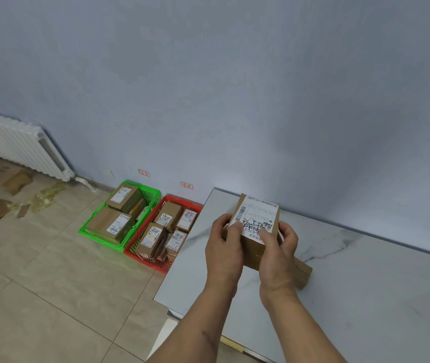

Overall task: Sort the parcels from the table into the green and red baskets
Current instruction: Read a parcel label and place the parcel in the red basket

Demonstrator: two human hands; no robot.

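Fingers (235,228) gripping boxy cardboard parcel (254,226), glossy paper label, marbled table (365,279)

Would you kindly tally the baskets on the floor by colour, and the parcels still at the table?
Green basket: 1
Red basket: 1
Parcel held in both hands: 1
Parcel lying on the table: 1
Total: 4

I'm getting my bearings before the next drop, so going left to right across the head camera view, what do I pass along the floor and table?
Radiator → cardboard scraps on the floor → green basket → red basket → left hand → held parcel → right hand → bare marble table.
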